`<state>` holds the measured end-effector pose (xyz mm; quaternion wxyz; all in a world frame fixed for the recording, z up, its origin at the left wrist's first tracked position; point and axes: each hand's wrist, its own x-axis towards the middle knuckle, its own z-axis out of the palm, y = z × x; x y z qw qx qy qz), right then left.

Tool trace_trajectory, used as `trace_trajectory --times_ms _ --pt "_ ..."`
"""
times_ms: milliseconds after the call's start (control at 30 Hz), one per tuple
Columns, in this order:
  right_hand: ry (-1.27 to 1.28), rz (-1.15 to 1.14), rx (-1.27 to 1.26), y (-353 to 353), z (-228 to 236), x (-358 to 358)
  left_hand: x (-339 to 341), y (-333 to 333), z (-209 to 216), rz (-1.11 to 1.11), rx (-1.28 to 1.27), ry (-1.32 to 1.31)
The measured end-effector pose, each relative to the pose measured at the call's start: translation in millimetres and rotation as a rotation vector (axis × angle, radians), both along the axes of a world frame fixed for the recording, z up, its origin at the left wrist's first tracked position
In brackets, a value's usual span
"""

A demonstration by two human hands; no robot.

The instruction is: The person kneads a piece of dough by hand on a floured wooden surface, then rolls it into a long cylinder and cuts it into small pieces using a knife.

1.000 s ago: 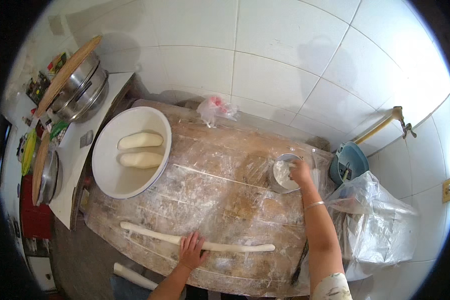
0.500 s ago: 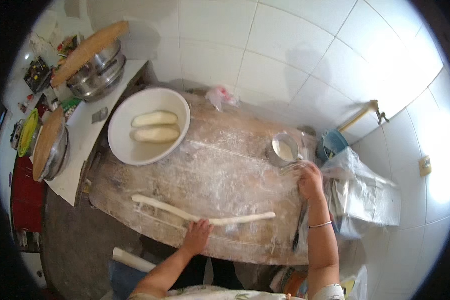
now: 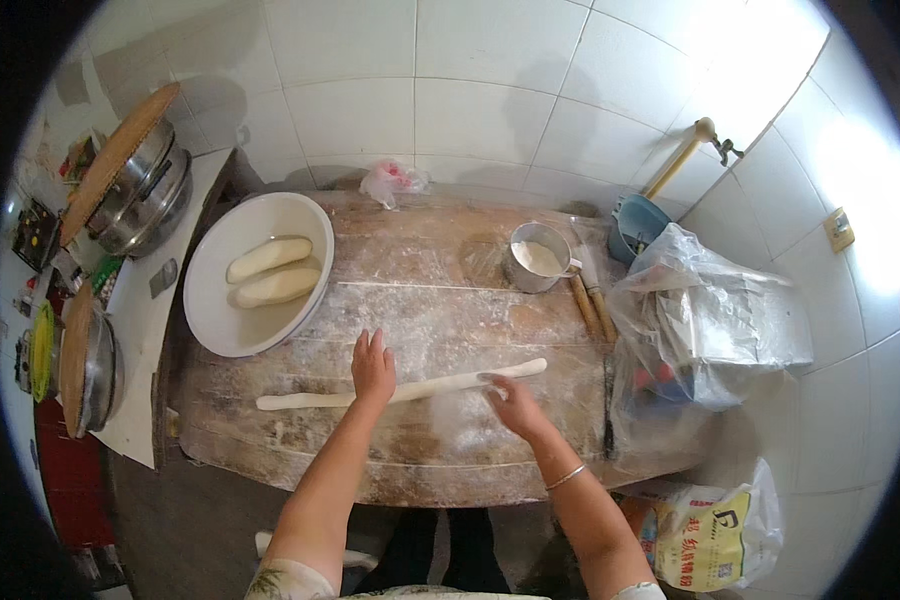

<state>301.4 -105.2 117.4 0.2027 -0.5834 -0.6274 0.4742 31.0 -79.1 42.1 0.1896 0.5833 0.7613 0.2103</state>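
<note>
A long, thin rope of dough point(image 3: 425, 389) lies nearly crosswise on the floured wooden board point(image 3: 410, 330). My left hand point(image 3: 374, 370) is over the middle of the rope, fingers stretched out and away from me. Near the rope's right end is my right hand point(image 3: 515, 405), its fingers apart and at the dough's edge. Whether either palm presses on the dough is hidden. Loose white flour point(image 3: 470, 415) is scattered just beside my right hand. A metal cup of flour point(image 3: 539, 258) stands at the back right.
At the back left, a white basin point(image 3: 210, 325) holds two dough logs point(image 3: 275, 272). Two wooden-handled tools point(image 3: 592, 310) lie beside the cup. A plastic-covered box point(image 3: 710, 320) and a blue container point(image 3: 638, 225) are on the right. A printed sack point(image 3: 710, 535) stands below the board's right edge.
My right hand has come from beside the cup to the right part of the dough rope. My left hand has reached farther over the rope. The view has shifted.
</note>
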Motion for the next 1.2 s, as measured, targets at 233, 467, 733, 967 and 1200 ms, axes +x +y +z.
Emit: trace_trajectory --times_ms 233,467,733,967,1200 --pt "-0.514 0.011 0.452 32 -71 -49 54 9 -19 -0.147 0.22 0.045" --pt "-0.547 0.301 0.422 -28 -94 17 38 -86 -37 -0.322 -0.032 0.183" --pt "-0.683 -0.001 0.376 94 -107 8 10 -3 -14 -0.017 -0.163 0.408" --pt "-0.646 0.205 0.275 -1 -109 84 16 -91 -11 -0.335 -0.286 0.328" --pt "-0.821 0.165 0.302 7 -105 134 -4 -146 -28 -0.462 -0.246 0.363"
